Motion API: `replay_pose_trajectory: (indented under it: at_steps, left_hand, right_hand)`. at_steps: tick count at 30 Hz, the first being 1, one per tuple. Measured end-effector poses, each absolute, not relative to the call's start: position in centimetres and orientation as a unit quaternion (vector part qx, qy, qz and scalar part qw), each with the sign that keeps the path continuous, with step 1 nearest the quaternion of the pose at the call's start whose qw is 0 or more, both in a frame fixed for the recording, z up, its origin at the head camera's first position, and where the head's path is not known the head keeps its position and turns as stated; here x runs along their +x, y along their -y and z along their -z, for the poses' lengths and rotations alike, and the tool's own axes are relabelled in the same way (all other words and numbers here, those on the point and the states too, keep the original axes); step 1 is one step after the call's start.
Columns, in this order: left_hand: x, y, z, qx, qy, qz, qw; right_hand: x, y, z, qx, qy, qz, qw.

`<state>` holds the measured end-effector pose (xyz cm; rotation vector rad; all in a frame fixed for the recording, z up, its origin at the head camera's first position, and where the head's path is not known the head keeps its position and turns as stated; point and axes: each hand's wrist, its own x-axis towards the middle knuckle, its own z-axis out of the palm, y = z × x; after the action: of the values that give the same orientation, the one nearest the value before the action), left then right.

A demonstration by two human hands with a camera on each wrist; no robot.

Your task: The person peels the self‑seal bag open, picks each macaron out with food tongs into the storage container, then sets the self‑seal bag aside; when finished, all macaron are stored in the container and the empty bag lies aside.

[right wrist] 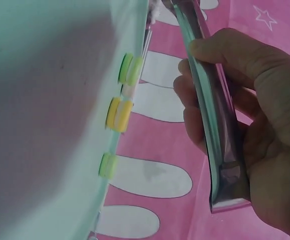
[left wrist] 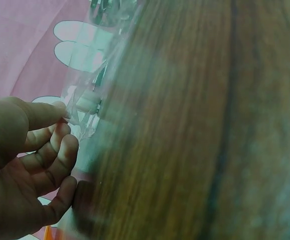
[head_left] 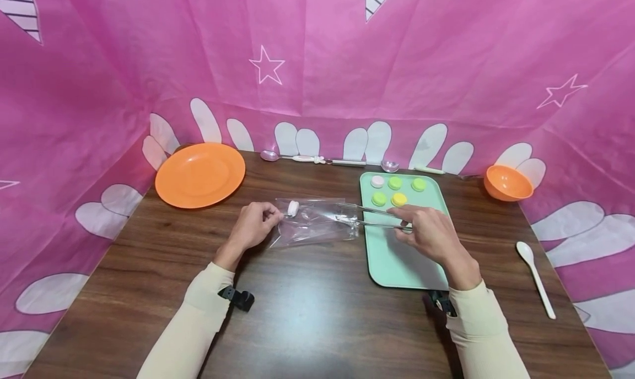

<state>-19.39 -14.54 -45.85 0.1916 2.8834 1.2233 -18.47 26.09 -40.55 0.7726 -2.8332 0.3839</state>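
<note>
A clear plastic bag (head_left: 317, 234) lies on the wooden table, its left end pinched between thumb and fingers of my left hand (head_left: 252, 226). Inside that end sits a whitish macaron (head_left: 293, 208). My right hand (head_left: 430, 233) grips metal tongs (head_left: 384, 225), whose arms point left and reach into the bag's right end, spread apart. In the right wrist view the closed end of the tongs (right wrist: 212, 105) rests in the palm. Below the right hand is a mint-green tray (head_left: 402, 263) with a pink macaron (head_left: 377, 182), a yellow macaron (head_left: 398, 199) and several green macarons (head_left: 419, 184).
An orange plate (head_left: 200, 175) stands at the back left, an orange bowl (head_left: 508, 183) at the back right. A white spoon (head_left: 537, 282) lies on the right. Along the pink cloth wall lie a pink spoon (head_left: 269, 156), a ladle (head_left: 389, 166) and other utensils.
</note>
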Motion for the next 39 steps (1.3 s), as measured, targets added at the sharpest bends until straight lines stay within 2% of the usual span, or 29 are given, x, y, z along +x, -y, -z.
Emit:
replay_pose_trajectory:
  at_steps: [10, 18, 21, 27, 30, 33, 39]
  left_hand:
    - [-19.3, 14.6, 45.8, 0.055, -0.917, -0.395, 0.004]
    - [-19.3, 14.5, 45.7, 0.052, -0.916, -0.398, 0.011]
    - [-19.3, 14.5, 45.6, 0.051, -0.916, -0.398, 0.013]
    - [-19.3, 14.5, 45.6, 0.051, -0.916, -0.397, 0.014]
    - [-19.3, 14.5, 45.6, 0.051, -0.915, -0.399, 0.014]
    - [-19.3, 14.6, 45.6, 0.051, -0.915, -0.400, 0.011]
    - [-19.4, 14.5, 45.7, 0.051, -0.916, -0.398, 0.011]
  right_hand:
    - [-18.5, -26.1, 40.5, 0.319, 0.897, -0.306, 0.013]
    - [-18.3, -27.8, 40.3, 0.290, 0.903, -0.317, -0.012]
    - [-18.2, -28.5, 39.9, 0.272, 0.912, -0.307, 0.007]
    - [-17.9, -29.7, 39.1, 0.244, 0.930, -0.249, 0.112]
    - [-17.7, -29.7, 38.8, 0.238, 0.937, -0.212, 0.143]
    - [-17.6, -29.3, 38.7, 0.244, 0.943, -0.175, 0.144]
    - [-17.7, -28.1, 38.8, 0.237, 0.956, -0.135, 0.106]
